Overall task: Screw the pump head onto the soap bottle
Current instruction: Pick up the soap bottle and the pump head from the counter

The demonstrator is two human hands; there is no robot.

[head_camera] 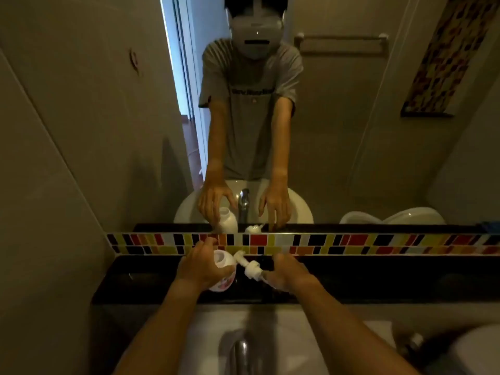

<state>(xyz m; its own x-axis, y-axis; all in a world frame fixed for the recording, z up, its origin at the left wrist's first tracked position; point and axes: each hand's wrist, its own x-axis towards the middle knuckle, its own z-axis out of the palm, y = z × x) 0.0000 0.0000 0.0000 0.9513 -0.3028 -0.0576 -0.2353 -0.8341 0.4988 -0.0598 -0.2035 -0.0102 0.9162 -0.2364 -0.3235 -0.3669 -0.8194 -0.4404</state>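
Observation:
A white soap bottle (222,267) with a pink label stands on the black ledge (378,277), its neck uncapped. My left hand (198,266) wraps around its left side. The white pump head (250,267) lies on its side just right of the bottle, nozzle toward the bottle's neck. My right hand (290,274) touches the pump's lower end with its fingertips; whether it grips it is unclear. Bottle and pump are apart.
A mirror (351,131) above the coloured tile strip (351,243) reflects me, the bottle and the pump. Below the ledge is a white basin (211,336) with a chrome tap (242,353). A wall stands close on the left.

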